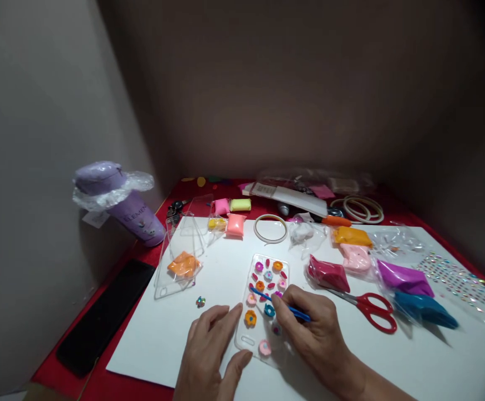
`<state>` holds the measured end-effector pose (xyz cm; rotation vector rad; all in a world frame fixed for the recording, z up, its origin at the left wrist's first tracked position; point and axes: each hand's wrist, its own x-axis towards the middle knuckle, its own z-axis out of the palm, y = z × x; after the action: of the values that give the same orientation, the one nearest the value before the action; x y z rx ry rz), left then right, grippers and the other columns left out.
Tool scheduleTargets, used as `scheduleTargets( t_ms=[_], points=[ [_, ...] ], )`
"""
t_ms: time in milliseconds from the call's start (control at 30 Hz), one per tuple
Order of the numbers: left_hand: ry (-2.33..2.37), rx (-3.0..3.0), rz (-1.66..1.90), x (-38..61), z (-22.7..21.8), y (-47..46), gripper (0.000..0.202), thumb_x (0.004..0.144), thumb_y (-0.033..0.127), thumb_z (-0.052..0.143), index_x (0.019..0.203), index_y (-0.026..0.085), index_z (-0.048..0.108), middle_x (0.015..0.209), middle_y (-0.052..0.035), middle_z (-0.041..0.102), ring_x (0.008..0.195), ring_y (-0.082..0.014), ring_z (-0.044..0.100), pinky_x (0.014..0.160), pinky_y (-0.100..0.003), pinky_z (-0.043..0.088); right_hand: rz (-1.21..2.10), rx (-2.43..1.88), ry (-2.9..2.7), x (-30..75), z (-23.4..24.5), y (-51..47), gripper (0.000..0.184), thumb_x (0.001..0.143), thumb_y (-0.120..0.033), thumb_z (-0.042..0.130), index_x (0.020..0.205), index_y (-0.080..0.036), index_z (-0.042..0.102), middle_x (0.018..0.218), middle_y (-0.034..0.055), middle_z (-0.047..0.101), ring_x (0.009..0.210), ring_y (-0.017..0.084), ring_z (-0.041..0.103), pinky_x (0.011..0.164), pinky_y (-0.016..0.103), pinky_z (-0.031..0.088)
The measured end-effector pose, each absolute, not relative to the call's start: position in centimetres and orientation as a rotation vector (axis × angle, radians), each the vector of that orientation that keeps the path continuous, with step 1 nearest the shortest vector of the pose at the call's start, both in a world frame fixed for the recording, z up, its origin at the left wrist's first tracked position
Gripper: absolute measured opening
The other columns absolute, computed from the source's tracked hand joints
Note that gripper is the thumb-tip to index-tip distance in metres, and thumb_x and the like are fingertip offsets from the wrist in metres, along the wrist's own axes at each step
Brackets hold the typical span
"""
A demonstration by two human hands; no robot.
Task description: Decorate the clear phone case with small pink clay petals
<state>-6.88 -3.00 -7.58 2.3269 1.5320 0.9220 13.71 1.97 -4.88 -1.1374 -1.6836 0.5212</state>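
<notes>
A clear phone case (266,303) with small clay flowers stuck on it lies on a white sheet (209,278). My left hand (211,351) rests open on the sheet, its fingertips and thumb steadying the case's left edge. My right hand (315,334) is closed on a thin blue tool (278,303), whose tip reaches over the flowers near the middle of the case.
Bags of coloured clay (405,278), red scissors (370,309), a gem sticker sheet (455,278) and tape rings (270,228) lie to the right and behind. Clear packaging with orange clay (182,263), a purple bottle (119,203) and a black phone (106,314) sit to the left.
</notes>
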Motion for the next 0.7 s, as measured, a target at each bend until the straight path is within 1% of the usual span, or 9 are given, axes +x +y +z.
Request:
scheduleTargets(
  t_ms=[133, 267, 333, 533, 700],
  points=[
    [1.521, 2.355, 0.919, -7.1, -7.8, -2.8, 0.055, 0.087, 0.022, 0.058, 0.140, 0.026, 0.043, 0.122, -0.0097, 0.052, 0.112, -0.0221, 0.052, 0.091, -0.034, 0.052, 0.605, -1.112, -1.645, 13.8, -4.6, 2.0, 0.032, 0.090, -0.021, 0.057, 0.059, -0.018, 0.048, 0.049, -0.0051, 0.046, 0.043, 0.007, 0.041, 0.045, 0.021, 0.033],
    [1.547, 2.326, 0.891, -7.0, -7.7, -2.8, 0.055, 0.087, 0.023, 0.059, 0.139, 0.028, 0.042, 0.122, -0.0090, 0.052, 0.112, -0.0221, 0.052, 0.092, -0.035, 0.052, 0.680, -1.108, -1.610, 14.0, -4.4, 1.9, 0.021, 0.091, -0.023, 0.057, 0.072, -0.017, 0.061, 0.057, -0.0026, 0.056, 0.049, 0.009, 0.048, 0.048, 0.020, 0.038],
    [1.538, 2.323, 0.894, -7.0, -7.6, -2.9, 0.055, 0.087, 0.024, 0.059, 0.139, 0.029, 0.043, 0.121, -0.0085, 0.053, 0.112, -0.0223, 0.053, 0.091, -0.035, 0.052, 0.684, -1.107, -1.594, 14.1, -4.5, 1.9, 0.017, 0.091, -0.024, 0.058, 0.077, -0.017, 0.064, 0.061, -0.0014, 0.060, 0.052, 0.010, 0.051, 0.050, 0.021, 0.039],
    [1.545, 2.288, 0.868, -6.8, -7.2, -2.9, 0.054, 0.087, 0.026, 0.059, 0.139, 0.032, 0.044, 0.122, -0.0079, 0.054, 0.111, -0.0226, 0.054, 0.092, -0.036, 0.051, 0.656, -1.114, -1.610, 14.2, -4.9, 1.7, 0.021, 0.091, -0.026, 0.058, 0.073, -0.017, 0.066, 0.058, -0.0005, 0.059, 0.050, 0.012, 0.050, 0.049, 0.024, 0.039],
    [1.585, 2.203, 0.886, -6.4, -6.6, -3.0, 0.051, 0.086, 0.027, 0.060, 0.136, 0.033, 0.048, 0.121, -0.0069, 0.055, 0.111, -0.0230, 0.054, 0.093, -0.037, 0.049, 0.641, -1.111, -1.610, 14.4, -4.9, 1.2, 0.019, 0.090, -0.025, 0.060, 0.075, -0.016, 0.066, 0.061, 0.0005, 0.061, 0.052, 0.012, 0.053, 0.051, 0.024, 0.040]
  ],
)
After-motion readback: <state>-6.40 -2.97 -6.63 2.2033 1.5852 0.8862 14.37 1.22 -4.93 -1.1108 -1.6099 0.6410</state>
